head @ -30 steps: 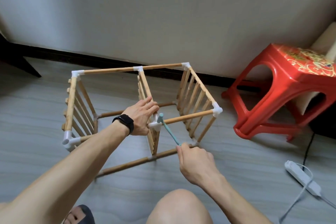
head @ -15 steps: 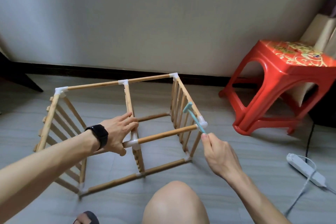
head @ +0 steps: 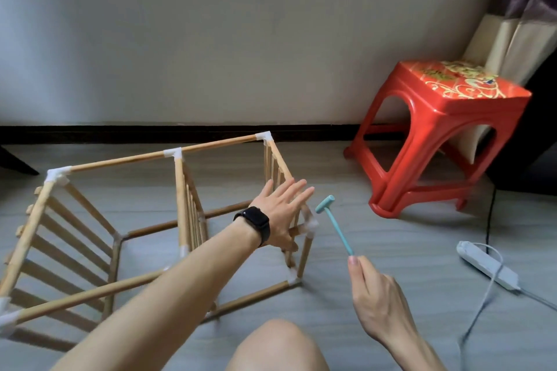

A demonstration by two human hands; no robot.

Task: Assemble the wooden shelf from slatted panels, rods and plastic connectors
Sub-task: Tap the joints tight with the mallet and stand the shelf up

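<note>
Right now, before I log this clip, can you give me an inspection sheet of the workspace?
Surface: grey plank floor; the shelf frame stands on it.
Job's things: shelf frame of rods, three slatted panels and white connectors; teal hammer.
Clutter: nothing seen.
Grips: left hand open, fingers straight, at the frame's near right top corner, contact unclear; right hand pinches the teal hammer's handle end, head held beside that corner.
Cables: white power strip with its pale cable on the floor at right; a dark cable beside the red plastic stool.
Surroundings: red plastic stool, pale wall, dark skirting; black watch on the left wrist.
</note>
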